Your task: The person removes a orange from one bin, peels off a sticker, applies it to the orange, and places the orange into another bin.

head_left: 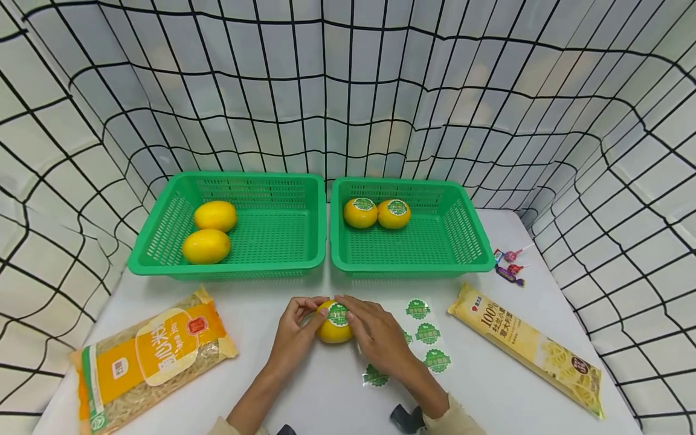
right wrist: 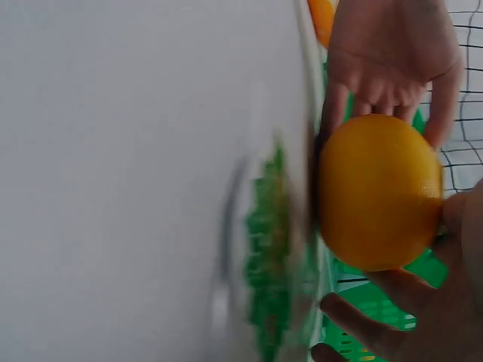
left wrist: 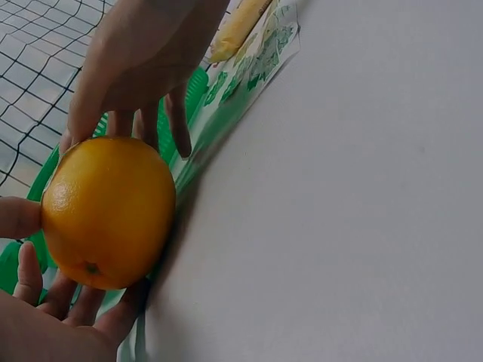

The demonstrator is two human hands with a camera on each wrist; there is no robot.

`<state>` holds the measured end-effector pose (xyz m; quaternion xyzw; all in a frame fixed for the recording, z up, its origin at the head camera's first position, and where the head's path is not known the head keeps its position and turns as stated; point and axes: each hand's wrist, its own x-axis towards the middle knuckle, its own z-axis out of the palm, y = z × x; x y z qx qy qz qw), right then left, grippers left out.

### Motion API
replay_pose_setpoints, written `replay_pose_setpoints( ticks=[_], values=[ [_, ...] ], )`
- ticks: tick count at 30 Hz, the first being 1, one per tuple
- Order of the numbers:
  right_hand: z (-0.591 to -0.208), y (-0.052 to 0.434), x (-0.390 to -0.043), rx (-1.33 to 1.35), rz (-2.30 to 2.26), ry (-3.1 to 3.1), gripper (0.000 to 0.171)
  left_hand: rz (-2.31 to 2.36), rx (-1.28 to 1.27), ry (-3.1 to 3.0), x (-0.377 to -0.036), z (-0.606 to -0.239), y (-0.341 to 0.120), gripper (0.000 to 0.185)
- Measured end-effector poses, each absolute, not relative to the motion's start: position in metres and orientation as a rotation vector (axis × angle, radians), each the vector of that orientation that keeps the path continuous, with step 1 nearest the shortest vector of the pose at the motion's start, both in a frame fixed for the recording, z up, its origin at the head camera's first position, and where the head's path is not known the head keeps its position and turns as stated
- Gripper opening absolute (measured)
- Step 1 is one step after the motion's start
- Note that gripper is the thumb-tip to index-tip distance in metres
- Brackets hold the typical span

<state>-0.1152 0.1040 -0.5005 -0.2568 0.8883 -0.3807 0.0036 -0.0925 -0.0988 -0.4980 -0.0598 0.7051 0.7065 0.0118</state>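
Observation:
Both hands are on an orange point(head_left: 334, 329) with a green round sticker point(head_left: 338, 315) on its top, just above the white table. My left hand point(head_left: 296, 332) holds it from the left, fingers curled round its side and thumb by the sticker. From the right, my right hand point(head_left: 382, 335) grips it, its thumb at the sticker's edge. Both wrist views show the bare side of the orange point(left wrist: 109, 215) between the two hands. A clear sheet of green stickers point(head_left: 428, 333) lies beside and partly beneath the right hand.
A green basket point(head_left: 228, 270) at the back left holds two plain oranges point(head_left: 206, 246); another green basket point(head_left: 413, 267) holds two stickered oranges point(head_left: 394, 214). A bag of pasta point(head_left: 157, 362) lies left, a noodle packet point(head_left: 530, 347) right, and small candies point(head_left: 511, 266) behind it. Black netting surrounds the table.

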Motion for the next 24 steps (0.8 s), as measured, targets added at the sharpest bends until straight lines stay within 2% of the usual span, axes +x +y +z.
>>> replay_pose_setpoints(
  ticks=[2,7,12,15,18,20,24],
  values=[
    [-0.498,0.106,-0.117,-0.801,-1.139,2.777,0.047,2.207,-0.183,2.2,-0.094,-0.498,-0.099,0.025],
    [-0.488,0.105,-0.118,-0.851,-0.94,2.837,0.078,2.197,-0.128,2.167,-0.098,-0.493,-0.099,0.024],
    [-0.454,0.12,-0.119,-0.85,-0.777,2.905,0.08,2.147,-0.038,2.046,-0.116,-0.481,-0.093,0.036],
    [-0.419,0.147,-0.134,-0.752,-0.798,2.867,0.089,2.132,-0.011,2.036,-0.135,-0.475,-0.084,0.045],
    [-0.384,0.18,-0.169,-0.631,-0.815,2.843,0.093,2.168,-0.014,2.029,-0.149,-0.47,-0.074,0.045],
    [-0.369,0.201,-0.205,-0.583,-0.795,2.839,0.091,2.207,-0.023,2.028,-0.153,-0.47,-0.069,0.042],
    [-0.361,0.232,-0.285,-0.53,-0.589,2.829,0.087,2.265,-0.044,2.025,-0.154,-0.473,-0.064,0.04]
  ],
)
